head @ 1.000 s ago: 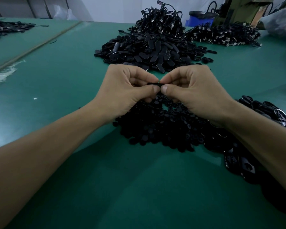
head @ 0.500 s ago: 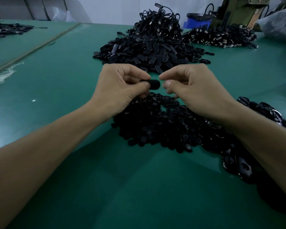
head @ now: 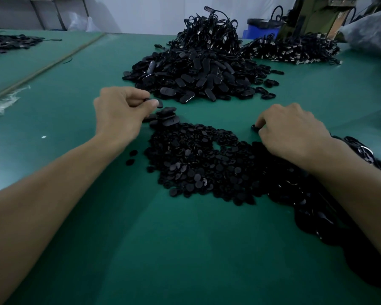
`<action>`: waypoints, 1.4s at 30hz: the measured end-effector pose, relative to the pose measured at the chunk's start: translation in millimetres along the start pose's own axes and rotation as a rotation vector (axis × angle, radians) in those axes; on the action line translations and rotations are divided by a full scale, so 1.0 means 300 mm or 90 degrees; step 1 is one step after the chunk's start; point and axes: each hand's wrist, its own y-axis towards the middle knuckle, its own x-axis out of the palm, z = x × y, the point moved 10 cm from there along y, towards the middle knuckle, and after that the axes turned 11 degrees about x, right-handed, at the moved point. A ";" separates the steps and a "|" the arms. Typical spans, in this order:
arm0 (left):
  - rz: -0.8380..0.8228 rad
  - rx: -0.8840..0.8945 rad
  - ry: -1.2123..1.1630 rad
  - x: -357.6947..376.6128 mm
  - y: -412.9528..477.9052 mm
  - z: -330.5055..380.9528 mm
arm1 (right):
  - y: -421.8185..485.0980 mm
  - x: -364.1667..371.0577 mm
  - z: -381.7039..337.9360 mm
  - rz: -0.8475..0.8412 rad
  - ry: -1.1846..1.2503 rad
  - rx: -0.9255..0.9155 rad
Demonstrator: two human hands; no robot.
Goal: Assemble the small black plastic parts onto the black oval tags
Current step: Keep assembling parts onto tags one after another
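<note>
**Tag in the left, part under the right**

Held one oval tag (head: 156,103) pinched between thumb and curled fingers of the left hand (head: 119,113), just above a short stack of tags (head: 166,116) lying by its fingertips. Gripped a small part (head: 254,128) under the curled fingertips of the right hand (head: 293,128), knuckles up, wrist low over the heap of parts (head: 196,161) spread between both wrists on the green table (head: 141,249). Probably best to lift a single part only, carry it across to the tag, seat it squarely, then press with both thumbs. Beyond the knuckles, a large pile of tags (head: 196,78).
</note>
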 end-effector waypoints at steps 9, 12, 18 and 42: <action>-0.092 -0.033 0.123 0.038 -0.020 0.003 | 0.016 -0.012 -0.008 0.032 0.083 -0.033; -0.117 -0.031 0.159 0.046 -0.026 0.011 | 0.016 -0.014 -0.022 0.055 0.091 -0.053; -0.117 -0.011 0.181 0.044 -0.033 0.045 | 0.007 -0.019 -0.049 0.078 0.107 -0.118; -0.227 -0.146 -0.397 0.250 -0.174 0.244 | -0.111 -0.124 -0.150 0.175 0.522 -0.425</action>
